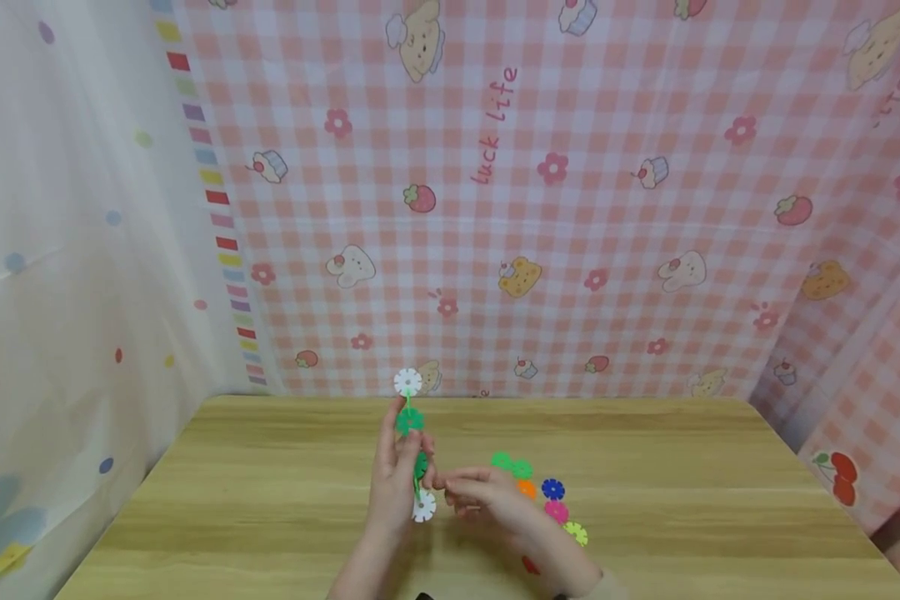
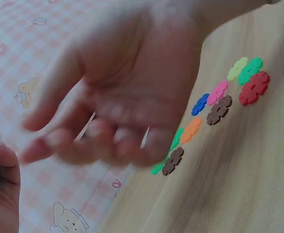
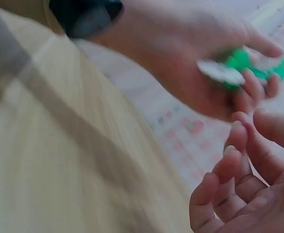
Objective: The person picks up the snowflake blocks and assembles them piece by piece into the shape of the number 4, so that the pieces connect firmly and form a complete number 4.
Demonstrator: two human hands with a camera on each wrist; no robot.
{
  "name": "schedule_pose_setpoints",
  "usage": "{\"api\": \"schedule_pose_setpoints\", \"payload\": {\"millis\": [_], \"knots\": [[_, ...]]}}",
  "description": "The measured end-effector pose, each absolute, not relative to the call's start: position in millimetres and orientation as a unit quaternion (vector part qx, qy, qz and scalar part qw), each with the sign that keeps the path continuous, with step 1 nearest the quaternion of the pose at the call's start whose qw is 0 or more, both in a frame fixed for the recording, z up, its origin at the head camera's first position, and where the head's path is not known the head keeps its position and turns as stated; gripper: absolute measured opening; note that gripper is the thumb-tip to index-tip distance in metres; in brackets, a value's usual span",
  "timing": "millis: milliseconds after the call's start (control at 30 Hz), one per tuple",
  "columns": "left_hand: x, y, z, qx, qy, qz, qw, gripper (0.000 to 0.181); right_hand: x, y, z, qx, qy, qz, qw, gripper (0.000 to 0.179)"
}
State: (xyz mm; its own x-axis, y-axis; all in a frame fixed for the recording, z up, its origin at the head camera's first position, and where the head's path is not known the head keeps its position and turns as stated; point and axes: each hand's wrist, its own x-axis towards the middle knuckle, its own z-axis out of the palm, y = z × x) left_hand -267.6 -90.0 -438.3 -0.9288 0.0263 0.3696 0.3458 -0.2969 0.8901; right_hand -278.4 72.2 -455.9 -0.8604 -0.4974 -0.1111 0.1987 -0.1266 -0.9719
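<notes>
My left hand (image 1: 392, 483) grips an upright chain of plastic snowflake discs. A white disc (image 1: 407, 382) tops it, a green disc (image 1: 410, 422) sits below, and another white disc (image 1: 423, 506) forms the lower end. Between them, parts of the chain are hidden by the fingers. Close beside it on the right, my right hand (image 1: 495, 498) has loosely bent fingers with nothing in them; its bare palm fills the middle of the left wrist view. In the right wrist view, the right fingertips (image 3: 229, 158) come near the left hand, where green pieces (image 3: 239, 59) show.
Loose discs lie on the wooden table (image 1: 270, 492) right of the hands: blue (image 1: 552, 489), pink (image 1: 557, 512), yellow (image 1: 576, 533), orange (image 1: 527, 489), light green (image 1: 502, 460), red (image 2: 254, 88) and brown (image 2: 220, 110). A pink checked cloth (image 1: 600, 333) hangs behind the table.
</notes>
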Motion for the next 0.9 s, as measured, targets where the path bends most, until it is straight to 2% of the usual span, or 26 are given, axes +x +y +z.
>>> {"api": "schedule_pose_setpoints", "payload": {"millis": [167, 367, 467, 633, 900], "knots": [[-267.6, -90.6, -437.8, -0.166, -0.588, -0.786, 0.099, 0.052, -287.1, 103.0, -448.3, -0.143, 0.71, -0.664, 0.187, 0.035], [-268.3, -90.6, -438.2, -0.172, -0.583, -0.787, 0.099, 0.051, -295.5, 140.5, -449.2, -0.196, 0.799, -0.557, 0.112, 0.028], [-268.7, -90.7, -438.4, -0.174, -0.582, -0.788, 0.099, 0.05, -296.7, 155.9, -452.2, -0.227, 0.835, -0.489, 0.109, 0.021], [-268.1, -91.2, -437.6, -0.173, -0.584, -0.787, 0.102, 0.049, -295.5, 173.5, -455.7, -0.272, 0.87, -0.392, 0.126, 0.026], [-268.9, -90.1, -436.4, -0.168, -0.586, -0.787, 0.092, 0.044, -292.8, 180.7, -464.4, -0.272, 0.888, -0.349, 0.128, 0.03]]}}
